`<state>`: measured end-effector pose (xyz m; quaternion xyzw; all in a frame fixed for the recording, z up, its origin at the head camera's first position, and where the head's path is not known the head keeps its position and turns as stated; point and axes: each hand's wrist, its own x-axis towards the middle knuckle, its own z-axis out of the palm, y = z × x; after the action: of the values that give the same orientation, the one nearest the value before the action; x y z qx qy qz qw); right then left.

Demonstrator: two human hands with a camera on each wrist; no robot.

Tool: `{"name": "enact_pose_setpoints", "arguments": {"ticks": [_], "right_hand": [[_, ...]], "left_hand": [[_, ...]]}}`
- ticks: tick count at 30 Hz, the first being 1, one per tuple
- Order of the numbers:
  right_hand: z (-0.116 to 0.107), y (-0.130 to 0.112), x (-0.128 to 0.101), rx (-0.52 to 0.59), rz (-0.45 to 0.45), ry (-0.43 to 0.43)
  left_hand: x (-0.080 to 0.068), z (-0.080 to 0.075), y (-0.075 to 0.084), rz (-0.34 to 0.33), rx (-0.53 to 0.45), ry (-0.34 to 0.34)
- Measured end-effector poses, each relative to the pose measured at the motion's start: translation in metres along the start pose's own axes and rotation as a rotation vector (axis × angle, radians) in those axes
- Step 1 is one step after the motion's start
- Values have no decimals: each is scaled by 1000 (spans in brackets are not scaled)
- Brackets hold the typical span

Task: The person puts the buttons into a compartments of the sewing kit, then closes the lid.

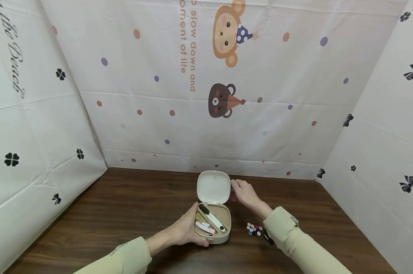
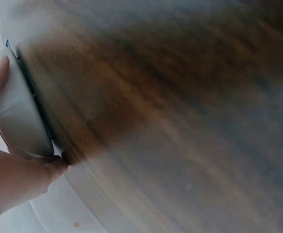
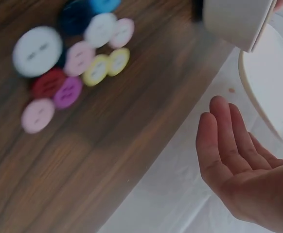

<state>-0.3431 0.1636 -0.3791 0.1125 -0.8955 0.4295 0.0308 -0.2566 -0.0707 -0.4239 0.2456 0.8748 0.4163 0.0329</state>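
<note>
A small beige box (image 1: 223,239) with rounded corners stands on the table, its white lid (image 1: 213,186) raised at the back. My left hand (image 1: 185,230) grips the box's left side, thumb at the front wall and fingers toward the rear corner. In the box lie a slim white tool (image 1: 214,218) with a black end and a pink-and-white item (image 1: 204,228) beside something yellow. At the lid's right edge is my right hand (image 1: 246,193), its thumb touching the rim. The right wrist view shows its other fingers (image 3: 219,136) extended and apart from the lid.
A cluster of coloured buttons (image 1: 254,229) lies on the brown wooden table (image 1: 151,198), right of the box. A small black thing (image 1: 268,238) is partly hidden by the right sleeve. Printed white sheets (image 1: 179,129) stand behind and at both sides.
</note>
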Motion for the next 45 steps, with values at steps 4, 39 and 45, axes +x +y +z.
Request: {"name": "enact_pose_setpoints", "arguments": {"ticks": [4,39,45], "right_hand": [[-9,10,-9,-136,-115,-21],[-31,61,-66,-502,-428,-152],[-31,61,-65,-503,-419,-165]], "left_hand": [[0,-1,0,9,2,6],[-5,-3,3,-109,24,-67],[-5,-3,4,-99,12,-69]]}}
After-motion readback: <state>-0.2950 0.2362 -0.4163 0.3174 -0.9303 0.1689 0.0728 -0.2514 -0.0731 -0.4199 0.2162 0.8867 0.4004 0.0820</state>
